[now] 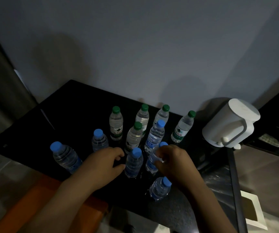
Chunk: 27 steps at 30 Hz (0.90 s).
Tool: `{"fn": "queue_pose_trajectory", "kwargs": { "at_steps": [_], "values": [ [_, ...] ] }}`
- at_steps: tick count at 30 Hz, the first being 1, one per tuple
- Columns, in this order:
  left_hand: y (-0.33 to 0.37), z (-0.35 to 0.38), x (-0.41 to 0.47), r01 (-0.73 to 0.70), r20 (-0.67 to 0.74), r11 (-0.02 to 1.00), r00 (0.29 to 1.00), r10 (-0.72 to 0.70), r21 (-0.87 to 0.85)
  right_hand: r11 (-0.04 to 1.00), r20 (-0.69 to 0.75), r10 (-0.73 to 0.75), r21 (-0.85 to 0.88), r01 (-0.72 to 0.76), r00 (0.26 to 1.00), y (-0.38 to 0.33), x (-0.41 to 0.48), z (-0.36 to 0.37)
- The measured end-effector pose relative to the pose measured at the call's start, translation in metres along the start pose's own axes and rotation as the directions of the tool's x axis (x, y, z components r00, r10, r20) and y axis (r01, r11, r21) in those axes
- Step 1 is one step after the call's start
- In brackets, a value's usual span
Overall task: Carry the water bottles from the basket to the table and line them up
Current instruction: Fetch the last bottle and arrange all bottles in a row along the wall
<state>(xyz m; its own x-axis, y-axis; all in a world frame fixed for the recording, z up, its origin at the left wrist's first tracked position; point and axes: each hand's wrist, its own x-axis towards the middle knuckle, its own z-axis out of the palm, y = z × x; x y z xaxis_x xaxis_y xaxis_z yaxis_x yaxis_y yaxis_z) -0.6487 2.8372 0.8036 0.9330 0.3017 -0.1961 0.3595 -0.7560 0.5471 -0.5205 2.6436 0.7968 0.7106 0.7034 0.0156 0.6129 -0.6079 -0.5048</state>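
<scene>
Several water bottles stand on the black table: green-capped ones at the back and blue-capped ones nearer me. My right hand grips the upper part of a blue-capped bottle standing on the table. My left hand is beside another blue-capped bottle. Its thumb and fingers curve toward that bottle with a small gap, holding nothing. One more blue-capped bottle stands close to the table's front edge.
A white electric kettle sits at the table's right end. An orange basket lies below my left forearm at the lower left. A white box is on the floor at the right. A grey wall rises behind the table.
</scene>
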Motion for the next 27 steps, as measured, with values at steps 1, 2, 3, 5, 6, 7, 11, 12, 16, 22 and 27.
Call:
{"fn": "queue_pose_trajectory", "kwargs": {
  "at_steps": [1,2,3,5,6,7,11,12,16,22,27],
  "values": [
    [-0.001,-0.006,0.0,-0.01,-0.018,1.0,1.0,0.01,0.003,1.0,-0.004,0.0,0.012,0.0,1.0,-0.005,0.003,-0.002],
    [-0.003,-0.013,0.0,-0.021,-0.037,1.0,0.999,0.022,0.004,1.0,-0.002,0.003,0.026,-0.003,1.0,-0.011,0.005,-0.002],
    [-0.005,-0.02,-0.001,-0.032,-0.055,0.999,0.998,0.032,-0.001,0.999,-0.003,0.003,0.035,-0.003,1.0,-0.017,0.008,-0.003],
    [-0.009,-0.033,-0.003,-0.047,-0.075,0.999,0.996,0.045,-0.023,1.0,-0.013,-0.005,0.03,0.005,1.0,-0.029,0.013,-0.003],
    [-0.011,-0.039,-0.005,-0.053,-0.078,0.998,0.996,0.05,-0.03,1.0,-0.016,-0.007,0.022,0.007,1.0,-0.035,0.015,-0.003],
    [-0.014,-0.043,-0.006,-0.061,-0.078,0.998,0.995,0.059,-0.032,1.0,-0.02,-0.009,0.015,0.009,1.0,-0.04,0.017,-0.002],
    [-0.029,-0.058,-0.012,-0.086,-0.082,0.996,0.993,0.084,-0.029,1.0,-0.058,-0.005,0.001,0.005,0.998,-0.06,0.023,0.004],
    [-0.033,-0.06,-0.012,-0.088,-0.082,0.996,0.993,0.085,-0.028,1.0,-0.066,-0.002,-0.002,0.002,0.998,-0.064,0.024,0.006],
    [-0.045,-0.068,-0.009,-0.113,-0.094,0.993,0.99,0.11,-0.029,1.0,-0.102,0.013,-0.019,-0.015,0.995,-0.074,0.027,0.008],
    [-0.049,-0.076,0.01,-0.15,-0.098,0.989,0.984,0.148,-0.011,0.998,-0.085,0.025,-0.062,-0.03,0.996,-0.073,0.047,0.006],
    [-0.056,-0.081,0.037,-0.129,-0.122,0.991,0.985,0.125,-0.024,0.995,-0.068,0.062,-0.069,-0.066,0.996,-0.059,0.08,0.008]
  ]
}}
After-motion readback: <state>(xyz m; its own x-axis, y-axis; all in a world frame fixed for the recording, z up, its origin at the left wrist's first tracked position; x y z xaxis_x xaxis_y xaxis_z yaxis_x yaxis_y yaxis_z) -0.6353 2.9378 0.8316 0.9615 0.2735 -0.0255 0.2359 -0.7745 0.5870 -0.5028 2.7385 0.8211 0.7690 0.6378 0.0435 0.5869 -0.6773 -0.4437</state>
